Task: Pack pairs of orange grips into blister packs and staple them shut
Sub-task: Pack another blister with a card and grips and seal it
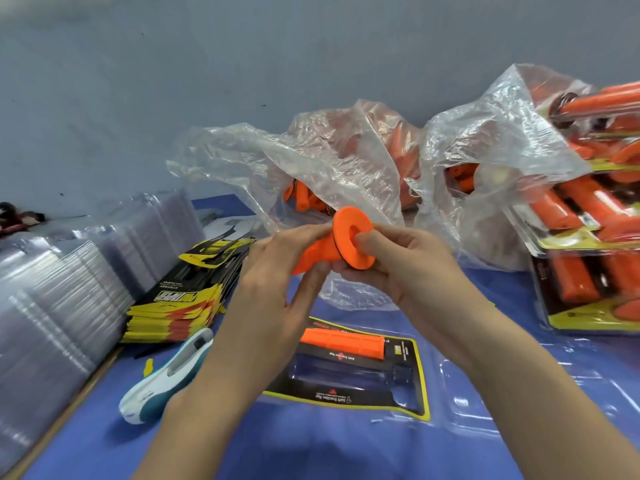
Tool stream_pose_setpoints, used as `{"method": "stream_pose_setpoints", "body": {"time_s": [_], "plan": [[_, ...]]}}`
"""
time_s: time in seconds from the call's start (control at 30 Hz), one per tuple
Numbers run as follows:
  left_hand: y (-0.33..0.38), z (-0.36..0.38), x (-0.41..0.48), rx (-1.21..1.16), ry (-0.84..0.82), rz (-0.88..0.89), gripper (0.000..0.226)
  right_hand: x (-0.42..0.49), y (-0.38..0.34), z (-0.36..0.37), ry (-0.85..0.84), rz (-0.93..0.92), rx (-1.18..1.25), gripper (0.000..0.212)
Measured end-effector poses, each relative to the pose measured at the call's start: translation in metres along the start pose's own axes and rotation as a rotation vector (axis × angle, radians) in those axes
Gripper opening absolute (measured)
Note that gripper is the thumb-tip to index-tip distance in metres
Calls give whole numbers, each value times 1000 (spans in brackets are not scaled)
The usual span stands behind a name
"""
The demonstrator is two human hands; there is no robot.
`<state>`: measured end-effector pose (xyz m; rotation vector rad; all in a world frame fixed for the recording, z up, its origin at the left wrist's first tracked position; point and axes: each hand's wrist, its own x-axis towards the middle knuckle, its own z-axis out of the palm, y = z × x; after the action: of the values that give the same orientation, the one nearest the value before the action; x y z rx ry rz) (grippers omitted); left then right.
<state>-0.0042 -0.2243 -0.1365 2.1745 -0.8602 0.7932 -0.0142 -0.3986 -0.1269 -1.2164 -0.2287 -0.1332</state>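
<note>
- Nearest on the blue worktop (pixel 311 452), an open blister pack (pixel 408 386) lies flat with its printed card in place. Its clear lid is folded out to the right.
- One orange grip (pixel 343 342) is seated in the far cavity of that pack. The near cavity beside it is empty, so I judge this pack half filled.
- A teal-and-white stapler (pixel 166 372) lies untouched just left of the pack. Closing and stapling are not yet done.
- Above the pack, both hands hold the second grip (pixel 313 254) in the air. The left hand (pixel 277 282) curls round its body. The right hand (pixel 398 261) pinches its round flanged end, one fingertip at the hole.
- Further left are a stack of printed cards (pixel 187 292) and a stack of empty clear blisters (pixel 69 271), which suggests many packs remain to fill.
- Behind, crumpled plastic bags (pixel 329 161) hold more loose orange grips.
- At far right, finished packs (pixel 588 237) are piled up, each showing orange grips inside. I cannot tell whether they are stapled.
</note>
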Motion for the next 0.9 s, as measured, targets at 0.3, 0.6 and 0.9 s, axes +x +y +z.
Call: {"method": "stream_pose_setpoints", "body": {"time_s": [0.3,0.6,0.9], "plan": [[-4,-9,-7,-9,-88,20,44,-8,3,-12,-174,74,99,25],[-7,-13,-27,62,-336,7,39,-23,8,-32,81,77,-228,28],[9,3,-43,216,-564,123,39,-37,35,-48,167,-55,-1173,32]]}}
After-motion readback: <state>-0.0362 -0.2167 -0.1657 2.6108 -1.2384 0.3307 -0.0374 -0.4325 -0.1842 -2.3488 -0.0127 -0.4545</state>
